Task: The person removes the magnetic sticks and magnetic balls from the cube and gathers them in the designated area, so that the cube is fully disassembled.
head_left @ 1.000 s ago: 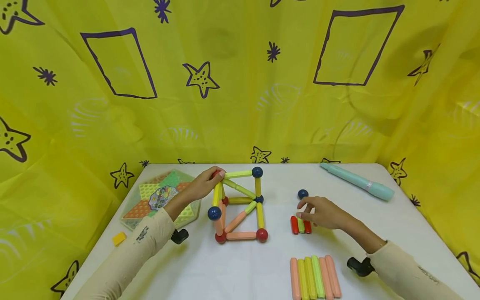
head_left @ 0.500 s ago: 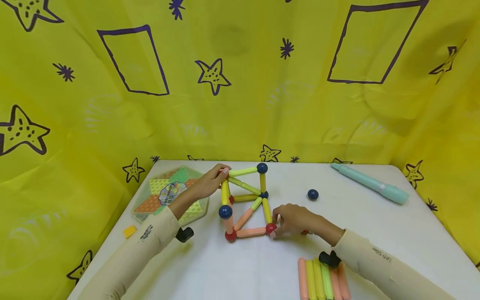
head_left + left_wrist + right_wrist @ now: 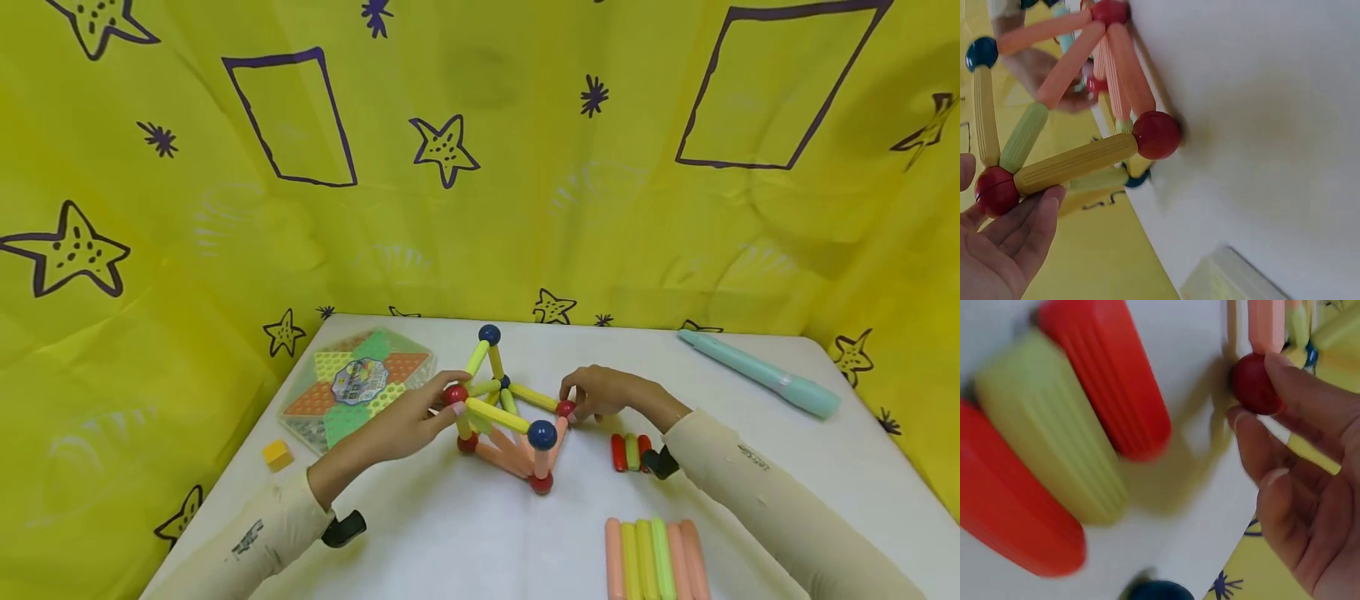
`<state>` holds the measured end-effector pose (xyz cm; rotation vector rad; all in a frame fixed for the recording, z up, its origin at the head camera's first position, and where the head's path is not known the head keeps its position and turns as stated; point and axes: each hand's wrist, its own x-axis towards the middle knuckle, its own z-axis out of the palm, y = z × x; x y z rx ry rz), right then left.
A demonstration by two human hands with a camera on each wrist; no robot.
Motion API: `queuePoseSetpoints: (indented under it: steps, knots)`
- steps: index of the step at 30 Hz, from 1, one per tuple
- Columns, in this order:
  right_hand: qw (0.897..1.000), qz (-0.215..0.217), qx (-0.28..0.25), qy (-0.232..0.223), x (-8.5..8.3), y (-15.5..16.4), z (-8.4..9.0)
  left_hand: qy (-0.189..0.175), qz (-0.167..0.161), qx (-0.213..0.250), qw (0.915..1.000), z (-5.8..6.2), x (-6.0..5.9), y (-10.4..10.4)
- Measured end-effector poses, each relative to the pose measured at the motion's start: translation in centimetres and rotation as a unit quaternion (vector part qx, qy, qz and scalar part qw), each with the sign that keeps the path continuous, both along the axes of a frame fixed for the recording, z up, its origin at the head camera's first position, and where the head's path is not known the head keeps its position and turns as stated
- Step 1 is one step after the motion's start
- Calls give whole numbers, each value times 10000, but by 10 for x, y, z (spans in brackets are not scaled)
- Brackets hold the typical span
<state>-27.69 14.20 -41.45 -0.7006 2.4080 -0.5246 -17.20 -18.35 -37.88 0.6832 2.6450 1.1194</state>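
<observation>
The rod-and-ball frame stands near the middle of the white table, tilted, resting on two red balls at its lower corners. It is built of yellow, green and salmon ribbed rods joined by red and dark blue balls.

My left hand is at the frame's left side. Its fingers lie almost straight, and the fingertips touch a red ball where yellow and green rods meet; the left wrist view shows no curl round it.

My right hand is at the frame's right side. Thumb and fingers pinch another red ball at the end of a salmon rod, raised off the table.

Just right of the frame, beside my right wrist, three short rods lie side by side: red, green, red. A row of long rods lies at the table's near edge, well apart from the frame.

To the left, a hexagonal game board sits near the table's left edge, with a small yellow block in front of it. A teal marker lies near the far right corner. Bare table surface lies in front of the frame and between it and the marker. Yellow star-printed cloth closes the table's back and both sides.
</observation>
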Motion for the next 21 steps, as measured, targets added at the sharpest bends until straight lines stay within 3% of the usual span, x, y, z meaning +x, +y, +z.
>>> queuePoseSetpoints:
  steps: [7, 14, 21]
  knots:
    - [9993, -165, -317, 99, -17, 2, -6, 697, -97, -310, 9970, -5, 20, 12]
    - [9969, -477, -523, 340, -13, 6, -17, 804, 221, -453, 9955, -9, 21, 16]
    - [9921, -477, -809, 833, 6, 15, -6, 986, 246, -761, 9919, -7, 14, 11]
